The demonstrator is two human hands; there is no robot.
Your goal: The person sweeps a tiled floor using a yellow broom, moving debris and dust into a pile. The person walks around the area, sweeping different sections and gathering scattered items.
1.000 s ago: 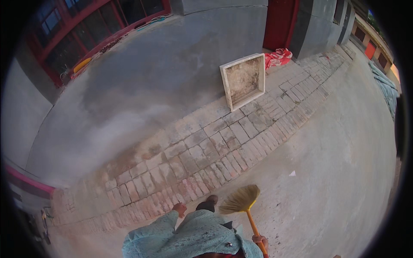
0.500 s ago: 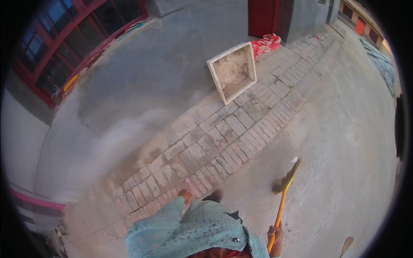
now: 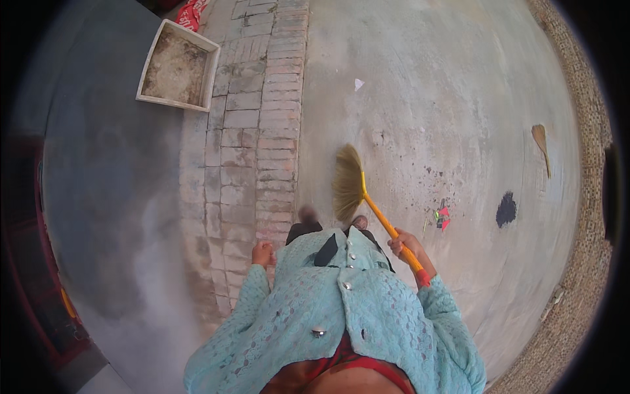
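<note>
My right hand is wrapped round the orange handle of a broom. The broom's fan-shaped, greenish-brown bristle head is at the concrete in front of my feet, left of the hand. Its handle slants back toward my right side and ends in a red cap. My left hand hangs beside my teal jacket above the brick strip, its fingers curled and nothing showing in them. A small white scrap lies on the concrete beyond the bristles.
Right of the broom lie red and green scraps among dirt specks, a dark patch and a small hand brush. A shallow white tray stands tilted at the far left by a red cloth. The brick strip runs ahead along the concrete.
My view has turned to the right, so the tray now appears farther left and the floor scraps show. The right hand still holds the broom, its bristles now to the left of the handle.
</note>
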